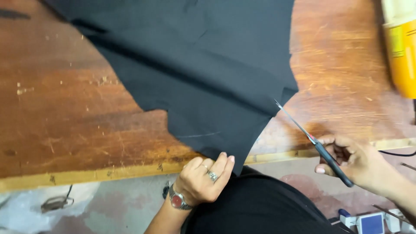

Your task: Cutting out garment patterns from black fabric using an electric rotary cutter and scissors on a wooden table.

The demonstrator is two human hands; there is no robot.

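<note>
A person's left hand [203, 178], wearing a ring and red-faced watch, pinches the hanging edge of a black woven cloth [203, 69] at six o'clock; the right hand [353, 162], at four o'clock, grips long steel scissors [313, 143], tips touching the cloth's edge over the scuffed wooden table [65, 121]. Slack cloth could skew any cut

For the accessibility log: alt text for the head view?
A right hand holds scissors, their tip at the edge of black fabric spread on a worn wooden table. The left hand, wearing a ring and wristwatch, pinches the fabric's corner at the table edge.
</note>
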